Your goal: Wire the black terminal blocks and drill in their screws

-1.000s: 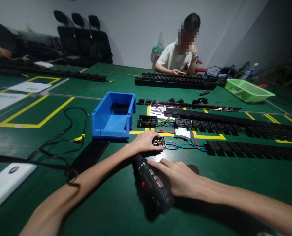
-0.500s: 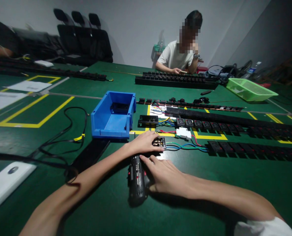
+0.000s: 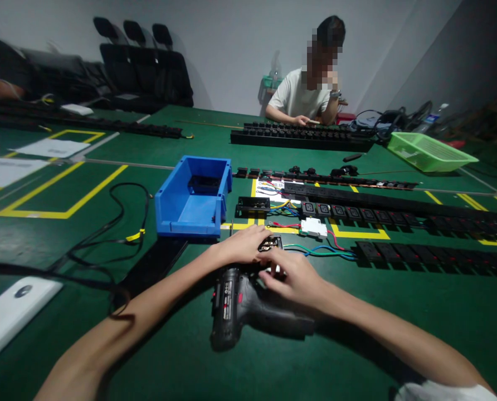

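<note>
Under a pale wall [image 3: 232,50], the green worktable [image 3: 156,356] spread wide, and all the action sat at its near middle! The left hand [image 3: 245,244] had its fingers closed around a black socket module [image 3: 270,244], flat on the tabletop, gold-coloured contacts showing. Right beside it came the right hand [image 3: 292,275], fingers bent at the module's near edge; whether they pinched anything, I could not tell. And the cordless drill [image 3: 227,309]? Lying on its side just nearer, handle pointing right under the right hand, front end hidden behind the left wrist.

Out to the right, green and blue wires [image 3: 319,249] ran from the module to a black socket strip [image 3: 382,255]. Just beyond the wires lay a white circuit breaker [image 3: 313,227] with red leads. Farther off, a second black module [image 3: 252,207] sat wired to its own socket row [image 3: 352,213]. Left of that stood a blue bin [image 3: 167,200], black parts inside. On the far right, a green basket [image 3: 432,159]; at the far side, a seated person in a white shirt [image 3: 292,92]!
</note>
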`<action>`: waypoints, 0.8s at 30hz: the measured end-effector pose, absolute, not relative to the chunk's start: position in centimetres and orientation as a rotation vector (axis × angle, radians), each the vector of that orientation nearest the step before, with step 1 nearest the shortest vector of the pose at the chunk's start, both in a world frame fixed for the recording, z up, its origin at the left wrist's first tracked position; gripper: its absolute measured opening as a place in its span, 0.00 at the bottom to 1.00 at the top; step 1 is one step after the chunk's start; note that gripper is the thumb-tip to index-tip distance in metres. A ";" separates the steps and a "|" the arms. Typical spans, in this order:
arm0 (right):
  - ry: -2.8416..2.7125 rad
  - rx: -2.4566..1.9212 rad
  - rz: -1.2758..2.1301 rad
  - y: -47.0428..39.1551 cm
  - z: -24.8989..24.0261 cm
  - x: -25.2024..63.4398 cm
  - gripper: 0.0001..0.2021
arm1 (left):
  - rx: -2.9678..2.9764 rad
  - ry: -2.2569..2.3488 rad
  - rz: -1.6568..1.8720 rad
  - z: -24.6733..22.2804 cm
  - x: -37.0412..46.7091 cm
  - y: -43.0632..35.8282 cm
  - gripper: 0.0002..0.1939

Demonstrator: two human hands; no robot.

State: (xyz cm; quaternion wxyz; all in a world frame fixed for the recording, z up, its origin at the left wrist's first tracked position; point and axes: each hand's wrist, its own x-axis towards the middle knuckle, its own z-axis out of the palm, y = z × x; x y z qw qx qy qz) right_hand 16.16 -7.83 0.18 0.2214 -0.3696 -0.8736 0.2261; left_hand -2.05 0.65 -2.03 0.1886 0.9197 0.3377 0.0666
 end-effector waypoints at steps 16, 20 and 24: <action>-2.408 -1.034 0.041 -2.1 -5.6 21.6 0.21 | 2.587 0.956 0.178 -1.4 -1.8 0.5 0.31; -2.469 -1.006 0.021 -2.1 -5.6 21.6 0.25 | 2.598 0.965 0.196 -1.6 -1.8 0.5 0.31; -2.491 -1.022 0.040 -2.1 -5.5 21.6 0.26 | 2.641 0.962 0.201 -1.7 -1.7 0.3 0.30</action>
